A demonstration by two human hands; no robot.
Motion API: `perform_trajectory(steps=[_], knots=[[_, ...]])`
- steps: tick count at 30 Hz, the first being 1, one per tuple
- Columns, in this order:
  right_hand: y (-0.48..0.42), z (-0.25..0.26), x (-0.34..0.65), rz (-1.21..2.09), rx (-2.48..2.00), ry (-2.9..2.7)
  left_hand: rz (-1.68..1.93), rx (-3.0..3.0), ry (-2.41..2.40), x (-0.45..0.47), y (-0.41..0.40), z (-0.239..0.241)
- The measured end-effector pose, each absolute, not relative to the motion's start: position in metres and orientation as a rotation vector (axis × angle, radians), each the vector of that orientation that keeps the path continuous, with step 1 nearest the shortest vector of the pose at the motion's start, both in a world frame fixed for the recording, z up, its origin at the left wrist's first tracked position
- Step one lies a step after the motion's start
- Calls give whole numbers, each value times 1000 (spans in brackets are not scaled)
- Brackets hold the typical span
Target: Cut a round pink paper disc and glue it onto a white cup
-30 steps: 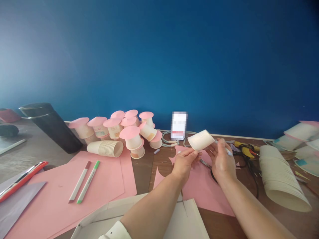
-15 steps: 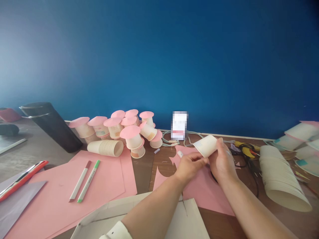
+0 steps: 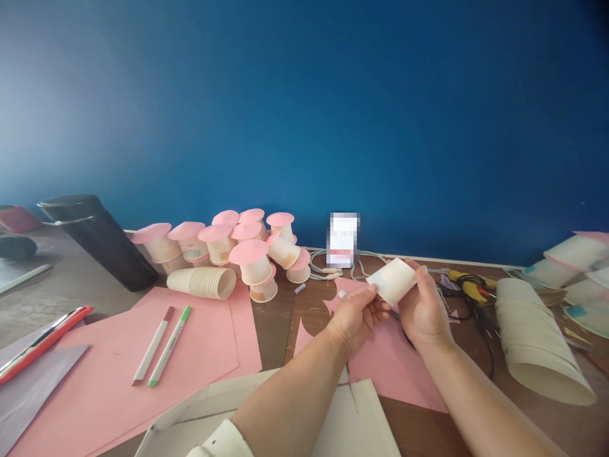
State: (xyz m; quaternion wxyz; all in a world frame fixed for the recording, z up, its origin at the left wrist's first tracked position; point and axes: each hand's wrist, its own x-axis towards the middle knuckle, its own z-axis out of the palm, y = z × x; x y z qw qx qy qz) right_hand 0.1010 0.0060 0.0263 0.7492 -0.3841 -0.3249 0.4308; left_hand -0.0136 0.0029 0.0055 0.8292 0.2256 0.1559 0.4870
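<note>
A white paper cup is held sideways above the desk, between both my hands. My left hand pinches its left end, thumb on top and fingers curled beneath. Around the right end, my right hand is closed, with its thumb along the edge; its other fingers are mostly hidden. Under the hands lies a cut pink paper sheet with curved gaps. Left of them, several paper cups with pink paper discs on top stand in a cluster, some stacked in pairs.
A nested stack of small cups lies near a black tumbler. Larger nested cups lie at right, by black cables. Two markers rest on pink sheets. A blurred phone screen leans against the blue wall.
The cup has turned slightly in my hands, showing more of its side. My left hand has shifted a little left, its thumb now on the cup's left end. My right hand stays almost still.
</note>
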Motion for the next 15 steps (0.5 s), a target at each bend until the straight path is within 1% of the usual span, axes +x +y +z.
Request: perform_trajectory(steps=[5, 15], knots=[[9, 27, 101, 903, -820, -703, 1056, 579, 317, -13, 1, 5], [7, 28, 100, 929, -826, -736, 1064, 623, 363, -12, 2, 3]])
